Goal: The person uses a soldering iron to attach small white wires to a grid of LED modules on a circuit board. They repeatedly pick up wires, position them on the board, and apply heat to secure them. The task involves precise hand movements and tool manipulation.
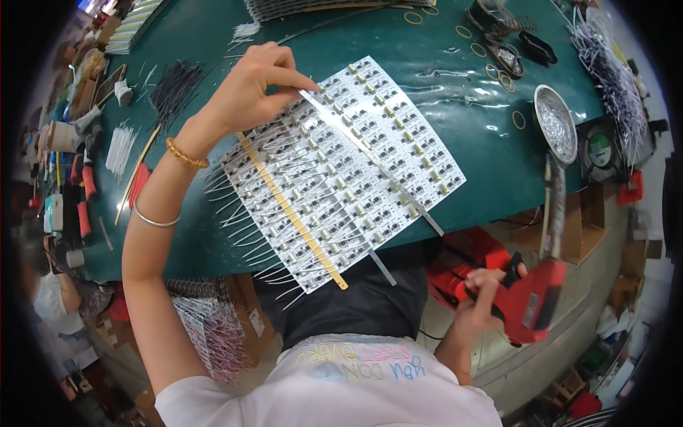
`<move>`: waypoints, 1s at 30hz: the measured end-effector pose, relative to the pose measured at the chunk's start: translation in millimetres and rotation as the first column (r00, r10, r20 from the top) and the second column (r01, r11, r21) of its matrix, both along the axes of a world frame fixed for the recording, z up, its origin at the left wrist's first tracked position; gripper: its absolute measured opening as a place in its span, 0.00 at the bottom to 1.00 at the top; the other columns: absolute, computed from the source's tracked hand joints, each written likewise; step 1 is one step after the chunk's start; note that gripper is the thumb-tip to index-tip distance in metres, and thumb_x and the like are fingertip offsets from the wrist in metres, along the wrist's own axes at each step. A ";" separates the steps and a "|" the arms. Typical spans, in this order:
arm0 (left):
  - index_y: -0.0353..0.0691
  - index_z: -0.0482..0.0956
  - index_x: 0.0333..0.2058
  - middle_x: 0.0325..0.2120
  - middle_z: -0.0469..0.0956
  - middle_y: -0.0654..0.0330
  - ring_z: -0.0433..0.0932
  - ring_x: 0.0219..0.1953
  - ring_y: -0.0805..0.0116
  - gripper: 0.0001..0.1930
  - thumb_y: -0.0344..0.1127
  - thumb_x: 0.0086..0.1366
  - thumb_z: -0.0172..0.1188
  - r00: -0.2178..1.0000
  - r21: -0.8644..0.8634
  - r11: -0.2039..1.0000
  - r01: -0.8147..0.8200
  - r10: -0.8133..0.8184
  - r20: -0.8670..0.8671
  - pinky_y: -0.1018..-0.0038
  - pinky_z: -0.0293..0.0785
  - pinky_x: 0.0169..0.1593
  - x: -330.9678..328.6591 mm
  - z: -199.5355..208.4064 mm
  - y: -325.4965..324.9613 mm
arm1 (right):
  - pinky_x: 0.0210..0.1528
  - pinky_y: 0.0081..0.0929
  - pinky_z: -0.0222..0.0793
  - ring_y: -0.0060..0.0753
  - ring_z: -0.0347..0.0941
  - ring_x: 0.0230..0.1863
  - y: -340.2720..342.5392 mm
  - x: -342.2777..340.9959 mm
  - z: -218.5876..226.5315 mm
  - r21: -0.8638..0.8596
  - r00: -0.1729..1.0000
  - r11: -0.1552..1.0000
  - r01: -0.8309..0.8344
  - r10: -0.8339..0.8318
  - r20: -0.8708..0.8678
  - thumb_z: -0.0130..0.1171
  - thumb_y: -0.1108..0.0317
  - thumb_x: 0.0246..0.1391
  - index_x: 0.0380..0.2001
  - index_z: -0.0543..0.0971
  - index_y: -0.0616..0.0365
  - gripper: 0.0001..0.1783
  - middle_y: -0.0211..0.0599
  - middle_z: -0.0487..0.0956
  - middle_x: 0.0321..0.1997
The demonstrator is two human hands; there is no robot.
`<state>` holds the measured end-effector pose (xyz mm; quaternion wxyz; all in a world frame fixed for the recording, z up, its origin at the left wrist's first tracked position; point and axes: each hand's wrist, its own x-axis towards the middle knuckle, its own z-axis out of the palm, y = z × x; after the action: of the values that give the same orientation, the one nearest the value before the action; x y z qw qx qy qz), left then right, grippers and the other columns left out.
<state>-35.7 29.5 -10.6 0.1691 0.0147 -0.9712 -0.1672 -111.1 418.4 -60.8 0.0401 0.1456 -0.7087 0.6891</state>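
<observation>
A white panel of small circuit boards (398, 99) lies tilted at the table's front edge, partly over my lap. Rows of small components cover it, and thin white wires (245, 231) stick out along its left side. My left hand (260, 82) pinches the upper end of a flat metal strip (370, 153) lying diagonally across the panel. Left of that, a yellow strip (292, 213) also crosses the panel. At the right, off the table's edge, my right hand (480, 299) is wrapped round a red gun-shaped tool (530, 302), slightly blurred.
A round metal dish (556, 124) of shiny bits stands at the table's right, beside a black fan (603, 149). Rubber bands (519, 119) lie nearby. Bundles of black wires (174, 89) and white wires (122, 149) lie at the left. A red stool (477, 252) stands below.
</observation>
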 end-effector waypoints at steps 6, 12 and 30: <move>0.42 0.82 0.31 0.31 0.71 0.59 0.68 0.38 0.63 0.08 0.28 0.49 0.60 1.000 0.113 0.994 0.004 -0.004 -0.003 0.69 0.64 0.47 -4.4 -11.9 -3.2 | 0.42 0.22 0.67 0.26 0.72 0.34 -29.7 -0.1 -4.2 0.267 0.975 0.938 -0.222 0.223 0.027 0.51 0.79 0.53 0.40 0.70 0.67 0.09 0.39 0.75 0.32; 0.41 0.80 0.33 0.37 0.73 0.58 0.69 0.45 0.60 0.08 0.32 0.53 0.60 0.992 0.049 0.995 -0.087 0.091 -0.083 0.67 0.65 0.50 4.4 -19.3 4.0 | 0.36 0.23 0.68 0.26 0.72 0.29 -42.3 -3.9 -16.2 0.367 0.974 0.917 -0.159 0.206 -0.095 0.57 0.79 0.49 0.36 0.74 0.66 0.09 0.39 0.76 0.31; 0.37 0.81 0.35 0.39 0.76 0.58 0.75 0.39 0.63 0.09 0.29 0.53 0.62 0.982 0.100 0.986 -0.136 0.147 -0.115 0.74 0.71 0.41 5.7 -24.6 4.0 | 0.33 0.25 0.69 0.37 0.76 0.29 -30.5 25.3 -18.8 0.385 0.962 0.884 -0.265 0.267 0.050 0.61 0.74 0.45 0.37 0.77 0.58 0.12 0.38 0.78 0.29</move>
<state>-29.9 33.4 -35.1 0.2387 0.0813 -0.9469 -0.1997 -85.8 387.9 -79.6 -0.0829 0.2480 -0.8043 0.5336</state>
